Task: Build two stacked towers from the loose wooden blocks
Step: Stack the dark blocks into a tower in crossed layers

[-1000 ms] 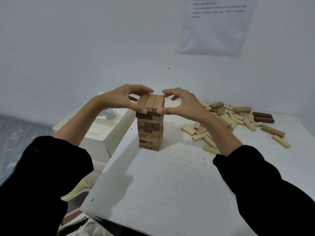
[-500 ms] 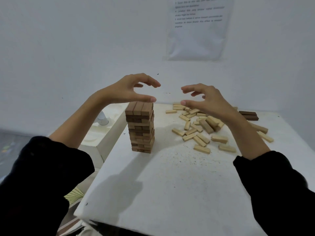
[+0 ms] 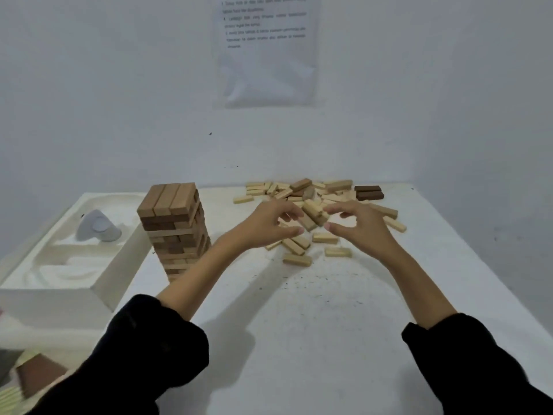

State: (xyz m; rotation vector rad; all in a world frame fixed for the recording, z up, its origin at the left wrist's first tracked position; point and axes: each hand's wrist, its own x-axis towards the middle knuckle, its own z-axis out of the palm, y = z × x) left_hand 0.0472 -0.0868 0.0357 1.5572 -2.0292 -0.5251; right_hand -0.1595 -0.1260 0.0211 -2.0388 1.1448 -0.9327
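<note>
A tall tower (image 3: 173,229) of light and dark wooden blocks stands at the left of the white table (image 3: 299,330), topped by three blocks side by side. Loose blocks (image 3: 317,193) lie in a heap at the back, with more scattered in front (image 3: 297,259). My left hand (image 3: 269,224) and my right hand (image 3: 357,227) hover low over the heap, facing each other. Their fingers and thumbs are curved and spread apart. A few tilted blocks (image 3: 312,215) lie between the fingertips. I see no block enclosed in either hand.
Two dark brown blocks (image 3: 368,192) lie at the heap's far right. A white moulded tray (image 3: 98,283) holding a pale cup-like object (image 3: 97,227) sits just left of the tower. A printed sheet (image 3: 266,52) hangs on the wall behind.
Both hands let go of the tower's top layer, rose, then swung right and down to the heap of loose blocks. The tower stands untouched.
</note>
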